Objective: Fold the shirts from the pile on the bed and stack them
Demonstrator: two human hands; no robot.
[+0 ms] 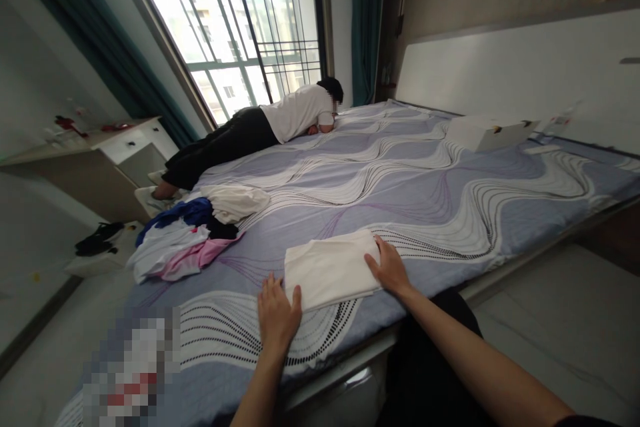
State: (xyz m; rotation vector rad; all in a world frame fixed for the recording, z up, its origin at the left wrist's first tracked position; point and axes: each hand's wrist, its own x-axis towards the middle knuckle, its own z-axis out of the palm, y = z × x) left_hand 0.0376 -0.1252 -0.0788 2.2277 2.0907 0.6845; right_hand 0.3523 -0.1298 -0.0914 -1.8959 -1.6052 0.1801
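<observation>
A white garment [327, 268], folded into a flat rectangle, lies on the bed near its front edge. My left hand [279, 313] rests at its left edge, fingers stretched out and thumb apart. At the opposite edge is my right hand [390, 268], thumb and fingers spread against the cloth's right side. Neither hand lifts the cloth. What kind of garment it is, the folds do not show.
A loose heap of clothes [193, 230] in white, blue, black and pink lies to the left. Across the bed's far side a person [300, 110] lies on their front. A white box [490, 132] sits near the headboard [520, 60]. A blurred patch [133, 367] covers something at lower left.
</observation>
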